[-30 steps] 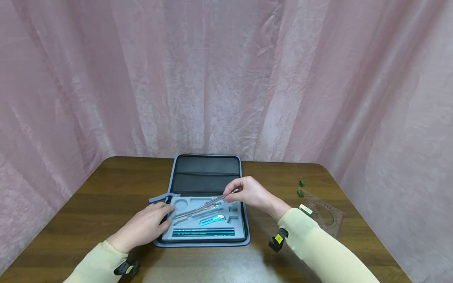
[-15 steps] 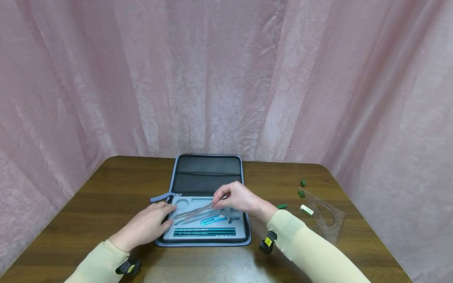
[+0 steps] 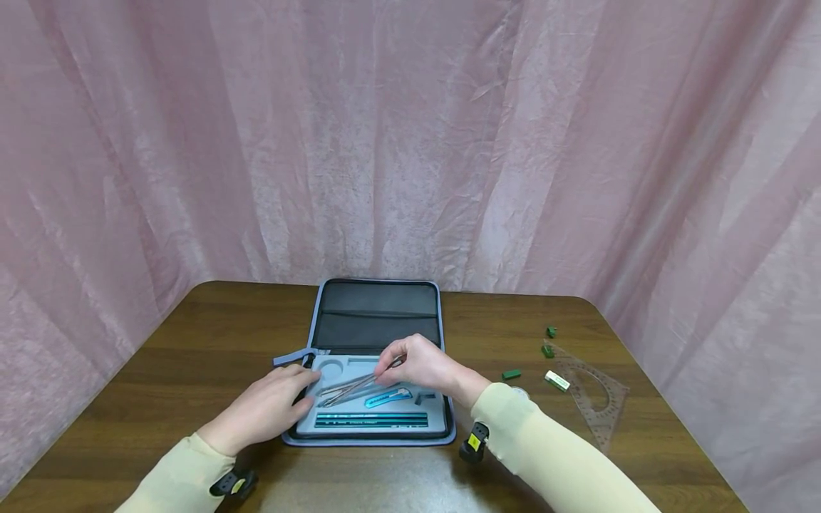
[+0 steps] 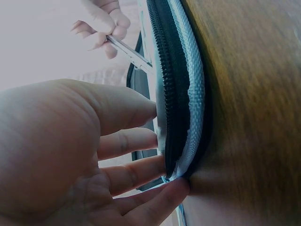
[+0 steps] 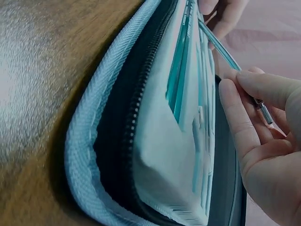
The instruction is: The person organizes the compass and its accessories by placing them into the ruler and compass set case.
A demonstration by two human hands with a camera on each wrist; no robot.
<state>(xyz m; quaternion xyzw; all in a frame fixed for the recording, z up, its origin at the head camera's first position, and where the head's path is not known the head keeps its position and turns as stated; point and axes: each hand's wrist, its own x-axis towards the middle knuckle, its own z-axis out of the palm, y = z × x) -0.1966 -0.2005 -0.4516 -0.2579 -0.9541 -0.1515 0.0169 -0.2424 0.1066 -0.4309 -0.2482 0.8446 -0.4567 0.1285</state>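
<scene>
Right grip (image 3: 420, 362) pinches compass (image 5: 224, 49) near its 2 o'clock end; best lowered level, untwisted. Left grip (image 3: 264, 408), fingers apart, touches case (image 3: 378, 296) at 9 o'clock.

The counter (image 3: 212, 356) is brown wood with a visible grain, rounded at its far corners, with a pale shine spread across its near part. Near its middle lies a blue-edged zip case (image 3: 368, 442), open flat, its dark-lined lid (image 3: 378, 296) on the far side and a blue strap (image 3: 291, 357) sticking out to the left. Over on the right I see a clear set square (image 3: 601, 422), a white-and-green block (image 3: 557, 381) just beside it, two small green pieces (image 3: 547, 351) by its far corner, and a green bar (image 3: 511, 374) nearer the case. A pale rounded edge (image 3: 521, 392) shows beside the sleeve (image 3: 545, 434), mostly hidden.
</scene>
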